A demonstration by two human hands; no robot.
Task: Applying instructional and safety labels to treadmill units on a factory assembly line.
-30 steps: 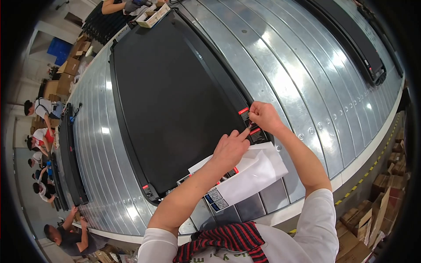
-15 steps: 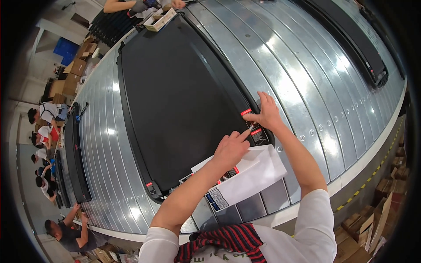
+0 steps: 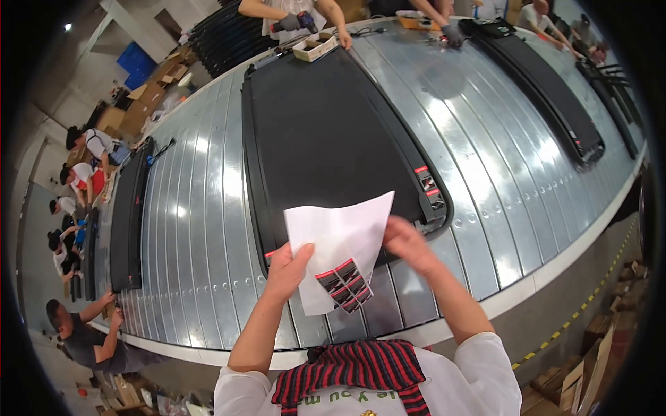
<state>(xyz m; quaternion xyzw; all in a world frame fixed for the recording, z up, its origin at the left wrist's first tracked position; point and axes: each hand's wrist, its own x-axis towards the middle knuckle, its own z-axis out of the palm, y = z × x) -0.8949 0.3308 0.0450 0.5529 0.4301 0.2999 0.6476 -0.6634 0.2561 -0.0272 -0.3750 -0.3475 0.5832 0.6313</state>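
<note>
My left hand (image 3: 288, 270) is closed on the left edge of white backing paper (image 3: 333, 232), thumb on top. Black-and-red printed labels (image 3: 345, 284) show at its lower part. At the paper's right edge is my right hand (image 3: 409, 243), smeared by motion; whether its fingers touch the paper I cannot make out. Beneath and beyond the paper lies a large flat black panel (image 3: 312, 132) with a raised frame. Black-and-red labels (image 3: 428, 186) sit on the frame near its near right corner. The paper hides part of the panel's near edge.
The panel rests on a metal slatted table (image 3: 479, 187). At its far end stands a parts box (image 3: 314, 48), beside a person's gloved hand with a power drill (image 3: 295, 22). More black panels (image 3: 541, 90) lie right and left, with people around. Cardboard boxes (image 3: 576, 374) fill the lower right floor.
Both hands have left the panel's near right corner, where they were touching the labels. My left hand has lifted the paper off the near edge. The view has shifted.
</note>
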